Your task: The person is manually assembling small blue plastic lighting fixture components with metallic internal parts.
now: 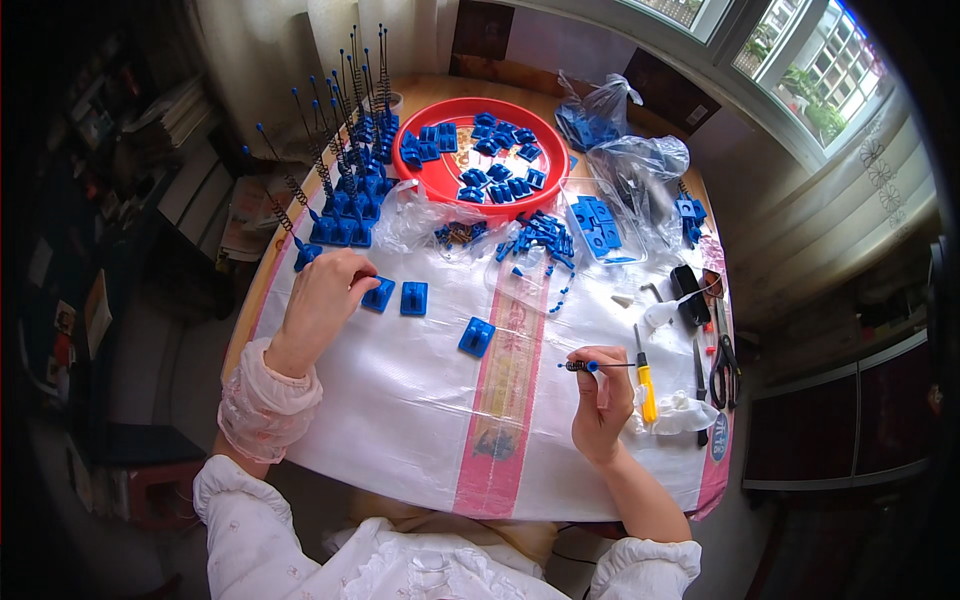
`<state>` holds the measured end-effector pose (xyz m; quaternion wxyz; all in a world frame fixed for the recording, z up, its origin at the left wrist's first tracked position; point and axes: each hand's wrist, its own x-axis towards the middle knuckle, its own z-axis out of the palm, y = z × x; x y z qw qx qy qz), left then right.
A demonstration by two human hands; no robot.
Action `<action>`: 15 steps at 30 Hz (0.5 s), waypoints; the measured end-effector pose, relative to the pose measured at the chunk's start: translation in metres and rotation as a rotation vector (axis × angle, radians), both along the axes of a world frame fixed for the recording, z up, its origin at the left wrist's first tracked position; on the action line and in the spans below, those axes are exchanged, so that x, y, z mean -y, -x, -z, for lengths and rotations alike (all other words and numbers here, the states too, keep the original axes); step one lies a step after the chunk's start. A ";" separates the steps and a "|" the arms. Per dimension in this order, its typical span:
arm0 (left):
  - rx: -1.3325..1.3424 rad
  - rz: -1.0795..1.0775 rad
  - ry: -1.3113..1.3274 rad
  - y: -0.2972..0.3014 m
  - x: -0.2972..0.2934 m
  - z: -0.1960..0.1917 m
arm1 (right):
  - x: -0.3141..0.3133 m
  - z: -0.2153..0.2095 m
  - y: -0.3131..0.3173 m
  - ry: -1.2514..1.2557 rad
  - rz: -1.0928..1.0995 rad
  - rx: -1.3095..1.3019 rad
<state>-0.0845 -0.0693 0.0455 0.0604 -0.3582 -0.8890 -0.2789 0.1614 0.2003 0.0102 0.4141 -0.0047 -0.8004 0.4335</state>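
My left hand (325,295) rests on the white sheet with its fingertips on a small blue plastic block (378,294); a second blue block (414,298) lies just to its right. A third blue block (477,336) sits nearer the middle. My right hand (598,395) pinches a thin black rod with a spring and a blue tip (592,366), held level above the sheet. Behind my left hand stands a cluster of finished blue blocks with upright spring rods (345,170).
A red round tray (452,175) with several blue blocks sits at the back. Clear plastic bags (640,165) of blue parts lie to its right. A yellow-handled screwdriver (647,385), scissors (725,370) and loose blue pins (540,240) lie on the right side.
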 end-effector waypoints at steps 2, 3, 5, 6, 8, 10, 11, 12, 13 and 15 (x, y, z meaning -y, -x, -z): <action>0.003 -0.006 0.010 -0.002 -0.001 -0.002 | 0.000 0.000 0.000 -0.004 0.000 -0.004; 0.002 -0.006 0.008 -0.002 -0.001 -0.002 | 0.000 0.000 0.000 -0.006 -0.001 -0.004; -0.001 -0.008 0.005 -0.003 -0.001 -0.002 | 0.000 0.000 0.000 -0.005 -0.003 -0.001; -0.002 -0.008 0.006 -0.003 -0.001 -0.002 | 0.000 -0.001 0.000 -0.002 -0.004 0.001; -0.004 -0.008 0.008 -0.004 -0.002 -0.003 | 0.000 -0.001 0.000 -0.003 -0.006 0.000; -0.005 -0.005 0.005 -0.004 -0.003 -0.003 | 0.000 -0.001 0.000 -0.013 -0.009 -0.006; -0.006 -0.005 0.003 -0.005 -0.003 -0.004 | 0.000 -0.001 0.000 -0.015 -0.010 -0.005; -0.009 -0.003 0.003 -0.004 -0.002 -0.003 | 0.000 -0.001 0.000 -0.018 -0.011 -0.004; -0.011 0.000 0.003 -0.003 -0.001 -0.001 | 0.000 -0.002 0.000 -0.021 -0.012 -0.002; 0.001 -0.007 0.001 -0.003 -0.001 -0.001 | 0.000 -0.001 0.000 -0.014 -0.015 0.005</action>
